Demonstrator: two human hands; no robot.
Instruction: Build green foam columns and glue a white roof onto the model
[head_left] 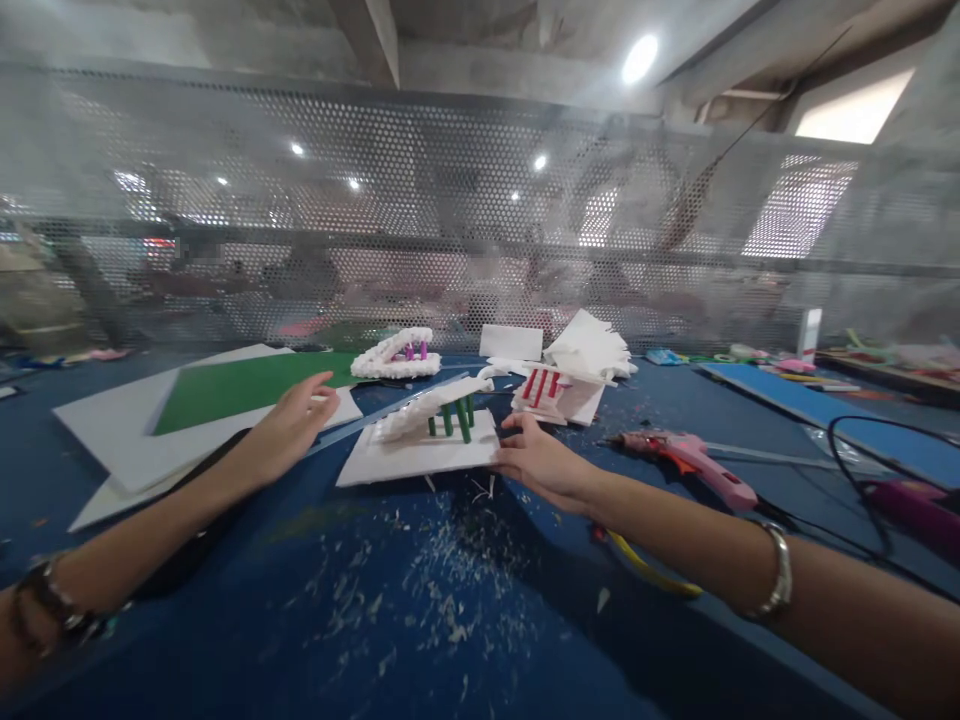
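A white foam board (420, 463) carries a small model with green posts (463, 418) under a slanted white top (431, 400). My right hand (546, 462) grips the board's right edge between thumb and fingers. To the left of the model, my left hand (300, 418) hovers with nothing in it, its fingers stretched out and apart. A clear ruler-like strip (352, 428) runs behind the board. Farther back stand a white model with purple posts (409, 355) and a white piece with red bars (538, 390).
A pink hot glue gun (694, 460) with a cable lies at the right, near a blue board (817, 405). Green sheet (232, 390) and white sheets (105, 425) lie at the left. White scraps litter the blue table (315, 640). Perforated metal mesh (450, 220) rises behind.
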